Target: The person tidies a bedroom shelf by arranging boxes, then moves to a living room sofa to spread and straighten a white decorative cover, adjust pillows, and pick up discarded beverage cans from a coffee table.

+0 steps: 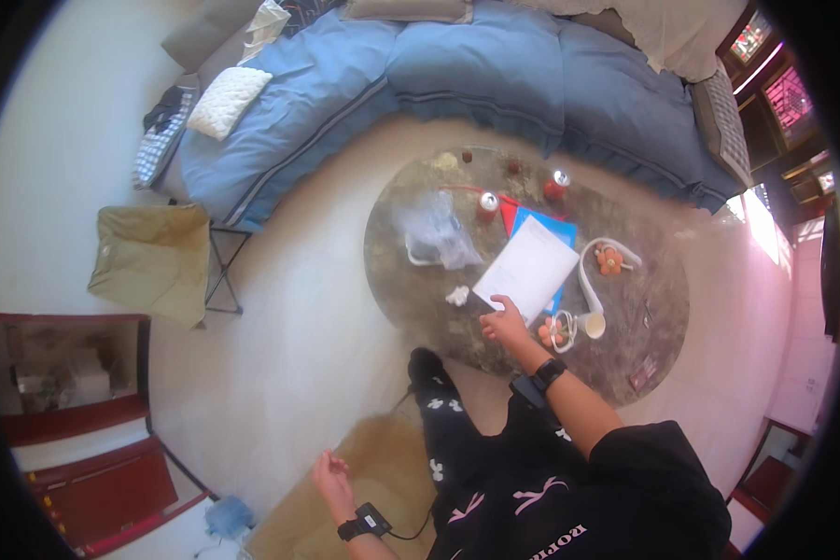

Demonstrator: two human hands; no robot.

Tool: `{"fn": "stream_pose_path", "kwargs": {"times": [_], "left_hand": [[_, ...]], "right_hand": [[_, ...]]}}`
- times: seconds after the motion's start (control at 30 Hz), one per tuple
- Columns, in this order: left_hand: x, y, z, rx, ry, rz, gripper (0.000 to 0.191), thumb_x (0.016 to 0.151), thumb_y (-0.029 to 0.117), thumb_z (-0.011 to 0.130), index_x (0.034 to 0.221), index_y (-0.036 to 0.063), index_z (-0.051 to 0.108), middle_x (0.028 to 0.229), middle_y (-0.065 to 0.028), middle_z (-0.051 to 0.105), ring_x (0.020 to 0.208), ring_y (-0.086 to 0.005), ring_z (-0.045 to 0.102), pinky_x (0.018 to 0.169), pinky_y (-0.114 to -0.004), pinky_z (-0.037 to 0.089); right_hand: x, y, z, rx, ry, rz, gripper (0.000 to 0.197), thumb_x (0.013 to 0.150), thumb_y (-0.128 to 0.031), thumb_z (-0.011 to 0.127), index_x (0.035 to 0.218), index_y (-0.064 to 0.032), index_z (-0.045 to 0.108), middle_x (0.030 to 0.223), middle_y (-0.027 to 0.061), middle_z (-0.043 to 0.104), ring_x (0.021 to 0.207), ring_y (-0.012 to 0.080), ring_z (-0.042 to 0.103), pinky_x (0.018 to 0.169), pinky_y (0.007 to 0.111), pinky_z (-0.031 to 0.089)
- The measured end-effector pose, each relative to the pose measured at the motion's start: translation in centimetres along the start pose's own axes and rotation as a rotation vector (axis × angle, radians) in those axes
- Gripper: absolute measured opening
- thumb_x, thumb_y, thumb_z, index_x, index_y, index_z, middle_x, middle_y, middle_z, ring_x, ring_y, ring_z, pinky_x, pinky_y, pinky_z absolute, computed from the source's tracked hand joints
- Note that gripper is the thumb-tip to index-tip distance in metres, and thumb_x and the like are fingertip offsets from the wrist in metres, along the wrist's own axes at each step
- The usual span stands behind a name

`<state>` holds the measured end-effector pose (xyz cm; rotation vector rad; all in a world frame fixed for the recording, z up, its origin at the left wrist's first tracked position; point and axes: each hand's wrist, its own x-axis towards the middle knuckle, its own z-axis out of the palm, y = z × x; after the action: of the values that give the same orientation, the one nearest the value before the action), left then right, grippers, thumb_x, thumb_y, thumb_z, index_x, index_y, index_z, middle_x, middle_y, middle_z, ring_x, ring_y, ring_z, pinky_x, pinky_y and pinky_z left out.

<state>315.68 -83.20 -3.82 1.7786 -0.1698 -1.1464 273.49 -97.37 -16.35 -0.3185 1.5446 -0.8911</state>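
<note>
My right hand (505,323) is at the near edge of a white paper sheet or booklet (528,266), a finger reaching over it; whether it touches is unclear. Under the paper lies a blue folder (558,229), with a red item (508,215) showing beyond. All rest on a dark round table (427,315). A white neck-band device (588,283), orange flower-shaped items (551,332) and a cream-coloured cup (592,325) lie to the right. My left hand (332,476) hangs low at the left, its fingers loosely curled, holding nothing visible.
Two red cans (488,206) stand beyond the papers. Left of them lie a clear plastic bag (441,234) and a crumpled white tissue (457,295). A blue-covered sofa (476,70) curves behind the table. A folding stool (154,259) stands at left.
</note>
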Motion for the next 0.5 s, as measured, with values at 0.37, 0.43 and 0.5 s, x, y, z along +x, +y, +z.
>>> {"fn": "stream_pose_path", "kwargs": {"times": [0.37, 0.43, 0.5], "left_hand": [[16.1, 9.6, -0.3, 0.123, -0.024, -0.128, 0.015, 0.088, 0.014, 0.058, 0.096, 0.002, 0.06, 0.071, -0.0036, 0.056, 0.066, -0.0151, 0.056, 0.057, -0.028, 0.046], [17.1, 11.0, -1.7, 0.093, 0.031, -0.114, 0.014, 0.087, 0.014, 0.059, 0.096, 0.0021, 0.06, 0.072, -0.0036, 0.056, 0.066, -0.0151, 0.056, 0.057, -0.028, 0.046], [17.0, 12.9, -2.8, 0.1, 0.082, -0.106, 0.013, 0.087, 0.013, 0.06, 0.094, 0.002, 0.059, 0.072, -0.0033, 0.055, 0.067, -0.0151, 0.056, 0.057, -0.028, 0.046]], "right_hand": [[10.5, -3.8, 10.5, 0.057, 0.192, 0.141, 0.058, 0.079, -0.007, 0.06, 0.128, -0.0098, 0.03, 0.073, 0.009, 0.055, 0.049, 0.0155, 0.051, 0.039, 0.028, 0.039], [12.0, -5.9, 12.4, 0.285, 0.102, 0.17, 0.055, 0.08, -0.007, 0.058, 0.128, -0.0102, 0.03, 0.078, 0.0104, 0.055, 0.051, 0.0157, 0.052, 0.039, 0.027, 0.04], [11.7, -8.9, 16.1, 0.254, 0.13, 0.13, 0.048, 0.082, -0.01, 0.057, 0.125, -0.0091, 0.035, 0.081, 0.0093, 0.054, 0.054, 0.0154, 0.052, 0.044, 0.026, 0.043]]}}
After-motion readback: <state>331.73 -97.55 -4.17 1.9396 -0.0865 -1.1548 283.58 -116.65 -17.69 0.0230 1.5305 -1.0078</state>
